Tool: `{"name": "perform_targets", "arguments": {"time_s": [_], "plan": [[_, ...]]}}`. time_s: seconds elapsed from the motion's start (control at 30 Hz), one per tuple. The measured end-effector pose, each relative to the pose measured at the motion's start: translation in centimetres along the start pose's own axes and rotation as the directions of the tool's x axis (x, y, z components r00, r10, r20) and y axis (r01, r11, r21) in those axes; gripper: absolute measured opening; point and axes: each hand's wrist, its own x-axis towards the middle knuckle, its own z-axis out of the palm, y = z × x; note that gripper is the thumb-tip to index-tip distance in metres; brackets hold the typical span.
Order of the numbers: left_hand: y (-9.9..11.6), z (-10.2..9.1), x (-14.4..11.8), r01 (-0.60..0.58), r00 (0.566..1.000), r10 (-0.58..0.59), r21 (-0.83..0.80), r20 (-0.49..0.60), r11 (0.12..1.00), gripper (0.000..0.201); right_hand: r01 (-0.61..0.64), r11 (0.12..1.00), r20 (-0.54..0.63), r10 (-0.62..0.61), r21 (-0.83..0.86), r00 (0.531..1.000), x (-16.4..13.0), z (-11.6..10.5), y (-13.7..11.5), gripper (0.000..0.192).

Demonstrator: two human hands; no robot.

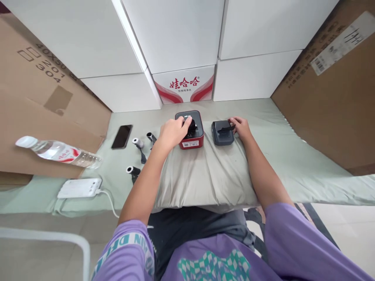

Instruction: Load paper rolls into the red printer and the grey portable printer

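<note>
A small red device with a black top (193, 137) rests on a pale green pillow (202, 179). My left hand (173, 132) lies over its left side, fingers touching the black top. Next to it on the right sits a dark grey device (222, 134) with a raised black flap. My right hand (240, 125) touches that flap at the device's right edge with its fingertips. I cannot tell whether either hand truly grips anything.
Left of the pillow lie three small rolls (137, 143), a black phone (122, 136), a white power bank (79, 188) with cable and a water bottle (58, 151). White boxes (184, 84) stand behind; brown cartons (331, 101) flank both sides.
</note>
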Motion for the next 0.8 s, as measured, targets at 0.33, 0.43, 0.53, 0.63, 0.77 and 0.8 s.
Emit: {"name": "perform_targets", "arguments": {"time_s": [0.33, 0.43, 0.53, 0.63, 0.77, 0.8], "plan": [[7.7, 12.8, -3.7, -0.29, 0.957, 0.256, -0.44, -0.136, 0.85, 0.06, 0.017, 1.0, 0.072, -0.017, 0.003, 0.997, -0.3, 0.1, -0.7, 0.044], [8.2, 15.2, -1.9, -0.12, 0.992, 0.124, -0.524, -0.029, 0.843, 0.067, -0.016, 1.0, 0.091, 0.015, 0.004, 0.996, -0.4, -0.1, -1.0, 0.043], [7.8, 16.0, -0.9, -0.106, 0.993, 0.116, -0.558, -0.018, 0.823, 0.07, -0.026, 1.0, 0.1, 0.025, 0.006, 0.995, -0.4, -0.2, -1.2, 0.045], [7.4, 16.5, -1.1, -0.117, 0.992, 0.125, -0.57, -0.024, 0.813, 0.074, -0.036, 0.999, 0.102, 0.035, 0.008, 0.994, -0.4, -0.2, -1.2, 0.049], [7.3, 17.1, -1.4, -0.114, 0.992, 0.128, -0.566, -0.016, 0.816, 0.077, -0.036, 0.999, 0.09, 0.036, -0.006, 0.995, -0.5, 0.1, -1.1, 0.06], [7.4, 17.2, -1.4, -0.123, 0.991, 0.134, -0.556, -0.021, 0.822, 0.079, -0.038, 0.999, 0.083, 0.039, -0.009, 0.996, -0.5, 0.2, -1.0, 0.064]]}}
